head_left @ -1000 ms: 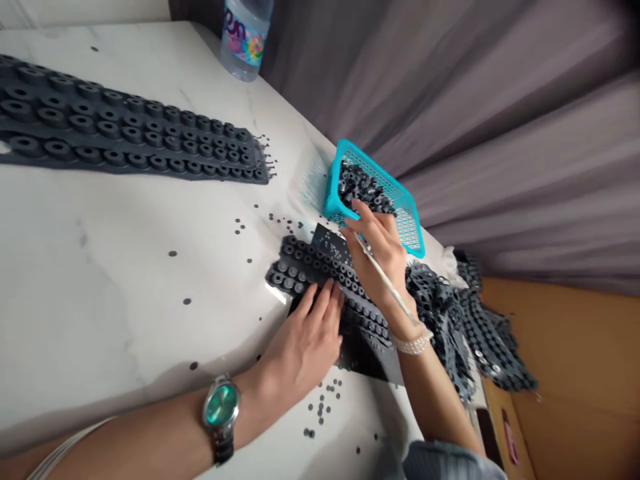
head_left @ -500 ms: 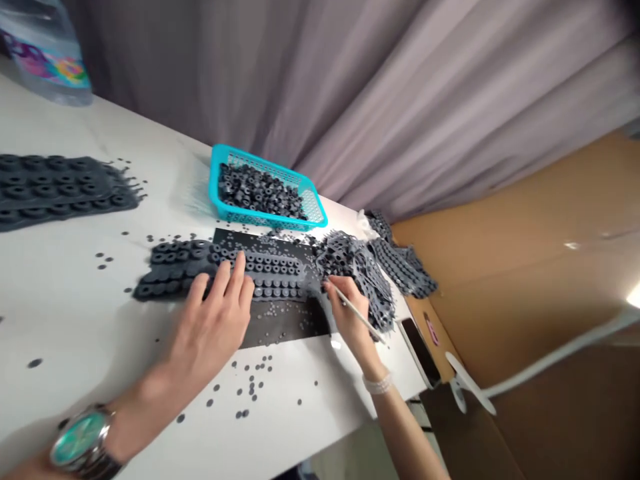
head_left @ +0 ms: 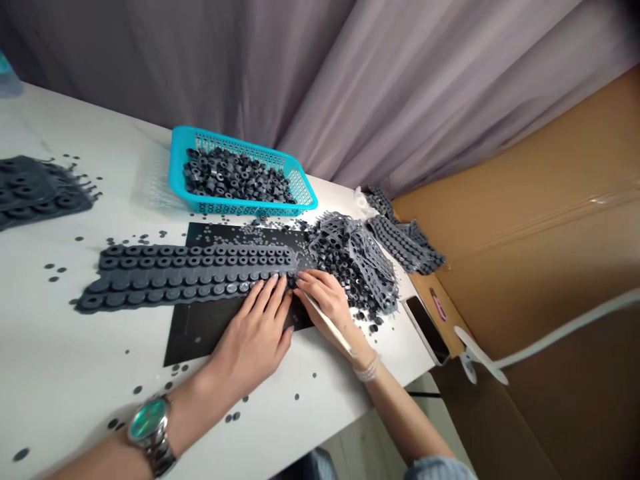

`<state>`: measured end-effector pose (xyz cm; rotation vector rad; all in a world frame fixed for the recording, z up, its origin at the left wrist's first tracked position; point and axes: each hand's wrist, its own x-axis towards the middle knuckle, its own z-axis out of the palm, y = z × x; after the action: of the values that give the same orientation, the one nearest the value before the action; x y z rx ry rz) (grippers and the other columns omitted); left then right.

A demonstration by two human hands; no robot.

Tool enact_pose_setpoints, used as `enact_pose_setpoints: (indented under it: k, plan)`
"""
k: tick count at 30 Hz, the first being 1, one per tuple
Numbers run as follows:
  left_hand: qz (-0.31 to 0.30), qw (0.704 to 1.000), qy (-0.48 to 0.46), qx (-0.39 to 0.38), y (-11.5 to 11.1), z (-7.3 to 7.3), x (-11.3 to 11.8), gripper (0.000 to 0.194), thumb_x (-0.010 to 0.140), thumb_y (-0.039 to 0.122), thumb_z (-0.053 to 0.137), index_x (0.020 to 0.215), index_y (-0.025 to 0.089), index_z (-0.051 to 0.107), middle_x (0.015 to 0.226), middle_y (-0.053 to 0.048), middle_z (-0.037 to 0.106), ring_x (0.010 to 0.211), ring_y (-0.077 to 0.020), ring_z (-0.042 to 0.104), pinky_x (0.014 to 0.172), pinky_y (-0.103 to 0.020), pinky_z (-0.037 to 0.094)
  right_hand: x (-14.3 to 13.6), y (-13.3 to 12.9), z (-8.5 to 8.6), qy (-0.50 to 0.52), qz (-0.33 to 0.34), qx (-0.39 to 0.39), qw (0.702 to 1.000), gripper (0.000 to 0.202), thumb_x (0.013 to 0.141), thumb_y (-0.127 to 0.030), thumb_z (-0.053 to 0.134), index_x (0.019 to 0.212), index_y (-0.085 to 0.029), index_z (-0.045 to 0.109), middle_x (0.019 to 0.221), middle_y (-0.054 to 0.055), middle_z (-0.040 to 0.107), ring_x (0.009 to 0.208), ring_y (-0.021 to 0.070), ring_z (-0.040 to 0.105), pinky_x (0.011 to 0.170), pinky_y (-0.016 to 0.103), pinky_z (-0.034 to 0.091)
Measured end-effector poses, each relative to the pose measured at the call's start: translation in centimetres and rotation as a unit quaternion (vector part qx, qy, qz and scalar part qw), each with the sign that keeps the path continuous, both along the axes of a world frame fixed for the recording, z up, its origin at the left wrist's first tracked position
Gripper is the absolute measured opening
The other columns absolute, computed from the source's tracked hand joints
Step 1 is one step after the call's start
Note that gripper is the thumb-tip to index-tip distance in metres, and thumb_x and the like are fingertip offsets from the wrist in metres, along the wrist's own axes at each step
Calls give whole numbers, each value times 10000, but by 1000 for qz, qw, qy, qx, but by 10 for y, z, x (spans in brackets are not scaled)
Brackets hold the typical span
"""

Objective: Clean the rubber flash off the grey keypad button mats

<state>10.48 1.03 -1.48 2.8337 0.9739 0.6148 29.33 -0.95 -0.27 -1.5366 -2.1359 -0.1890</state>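
Note:
My left hand (head_left: 263,323) lies palm down with fingers stretched out, the tips on the right part of a dark grey moulded rubber sheet (head_left: 150,277) with rows of round, holed bumps. Part of the sheet rests on a black mat (head_left: 193,333). My right hand (head_left: 327,303) is closed round a thin pale stick-like tool (head_left: 330,323), at the sheet's right end. The tool's working tip is hidden by the fingers. Just right of this hand is a heap of small black rings (head_left: 357,287) with perforated grey rubber scraps (head_left: 373,257).
A turquoise basket (head_left: 240,205) of black rings stands behind the mat. More rubber sheets lie at the left (head_left: 30,193) and far right (head_left: 407,247). Small dark discs litter the white table (head_left: 115,347). A phone (head_left: 425,330) lies near the right edge, beside a cardboard wall (head_left: 525,233).
My left hand has slid right along the rubber sheet, and my right hand has come left from the heap to the sheet's end. The camera view has shifted right.

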Motion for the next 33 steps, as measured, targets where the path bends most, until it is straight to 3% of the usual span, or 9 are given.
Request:
enact_pose_setpoints:
  k: [16, 18, 22, 24, 29, 33]
  plan:
    - [-19, 998, -10, -50, 1, 1, -4, 534, 949, 313, 427, 1396, 31, 508, 1524, -176, 408, 1432, -309, 355, 1189, -467, 295, 9, 9, -4, -109, 70, -36, 991, 196, 980, -157, 467, 1116, -138, 608, 1274, 152, 646, 1238, 253, 526, 966, 412, 499]
    - [-23, 998, -11, -53, 1, 0, -4, 536, 949, 309, 424, 1404, 35, 500, 1530, -171, 401, 1436, -303, 348, 1197, -462, 284, 13, 16, -7, -65, 44, -15, 997, 190, 988, -171, 446, 1084, -166, 610, 1208, 136, 670, 1192, 236, 554, 947, 395, 516]
    - [-25, 998, -11, -62, 1, -2, -4, 545, 948, 312, 417, 1418, 46, 489, 1547, -174, 369, 1444, -303, 334, 1201, -459, 278, 20, 22, -5, 83, -118, 36, 989, 167, 992, -222, 444, 979, -213, 610, 1075, 102, 686, 1029, 197, 644, 885, 356, 550]
    - [-27, 997, -13, -65, 1, -2, -4, 550, 948, 319, 419, 1423, 49, 484, 1552, -173, 361, 1450, -304, 322, 1203, -460, 275, 21, 18, 0, 110, -148, 37, 982, 141, 984, -238, 472, 967, -227, 612, 1071, 93, 692, 1008, 193, 663, 880, 351, 551]
    - [-23, 998, -19, -61, 1, 0, -5, 547, 947, 327, 427, 1399, 29, 506, 1544, -189, 366, 1446, -313, 329, 1200, -468, 277, 10, 0, 3, 10, -35, 23, 999, 98, 941, -196, 563, 1010, -225, 626, 1207, 106, 687, 1148, 234, 621, 908, 404, 518]
    - [-54, 997, -39, -25, -2, -1, -5, 526, 966, 314, 402, 1382, 13, 516, 1516, -180, 417, 1426, -285, 372, 1209, -440, 256, 2, -10, 0, -21, -6, 56, 998, 112, 918, -142, 594, 1005, -208, 616, 1152, 99, 723, 1141, 239, 631, 879, 400, 500]
